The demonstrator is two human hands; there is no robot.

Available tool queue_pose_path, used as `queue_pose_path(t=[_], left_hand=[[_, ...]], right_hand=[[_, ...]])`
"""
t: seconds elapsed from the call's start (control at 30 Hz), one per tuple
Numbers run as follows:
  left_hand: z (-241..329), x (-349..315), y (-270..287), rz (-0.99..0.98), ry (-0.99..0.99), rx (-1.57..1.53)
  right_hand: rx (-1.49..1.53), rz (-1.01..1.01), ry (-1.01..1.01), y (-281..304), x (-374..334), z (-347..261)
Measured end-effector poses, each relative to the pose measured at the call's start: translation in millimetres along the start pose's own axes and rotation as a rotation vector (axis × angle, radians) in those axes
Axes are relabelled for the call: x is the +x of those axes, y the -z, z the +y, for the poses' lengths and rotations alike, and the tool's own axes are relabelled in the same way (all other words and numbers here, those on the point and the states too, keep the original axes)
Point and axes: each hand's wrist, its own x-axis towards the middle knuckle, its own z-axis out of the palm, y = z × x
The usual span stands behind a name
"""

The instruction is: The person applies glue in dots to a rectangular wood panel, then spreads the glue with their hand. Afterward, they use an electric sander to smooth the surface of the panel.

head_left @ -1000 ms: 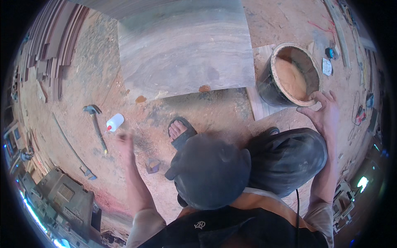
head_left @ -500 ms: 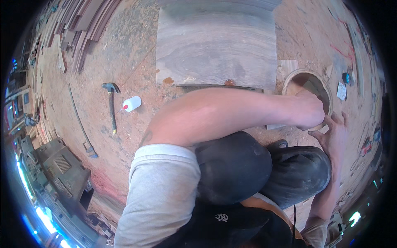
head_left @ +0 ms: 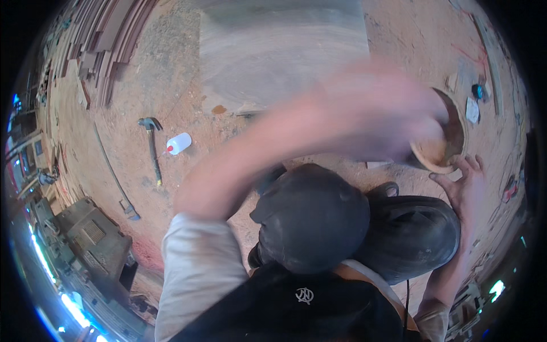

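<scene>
My left arm stretches across from the left, and my left hand (head_left: 393,111) is smeared by motion over the near-left side of a round bucket (head_left: 434,166). Its fingers cannot be made out, nor whether they hold anything. The bucket is tilted, with a brownish inside and a pale rim. At its near-right edge, the thumb and fingers of my right hand (head_left: 466,178) grip the rim. Beyond my left arm lies a large grey-brown wooden panel (head_left: 268,62), its near right corner hidden by the arm. A brown wet blob (head_left: 219,109) sits by its near left corner.
To the left on the dusty floor lie a claw hammer (head_left: 152,145), a white bottle with a red tip (head_left: 179,143) and a long bar clamp (head_left: 117,176). Stacked boards (head_left: 108,40) stand far left. A grey-green case (head_left: 91,233) is near left; a small blue-black object (head_left: 477,91) lies right.
My left hand has come up and leftward from inside the bucket, now blurred. The bucket has tipped. My right hand stays at the rim. The view has shifted slightly.
</scene>
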Motion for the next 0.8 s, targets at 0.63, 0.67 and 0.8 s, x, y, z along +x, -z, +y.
queue_pose_path(t=[0.63,0.67,0.8], left_hand=[[-44.9,-195.8,-83.5,0.301,0.71,0.165],[-38.3,-186.1,-83.1,0.184,0.595,0.131],[-39.6,-101.8,-69.1,0.411,0.112,-0.035]], right_hand=[[-0.015,-0.004,-0.035,-2.5,20.0,-17.8],[-0.007,0.003,-0.007,-1.8,20.0,-18.0],[-0.026,-0.081,0.058,7.7,25.6,-22.5]])
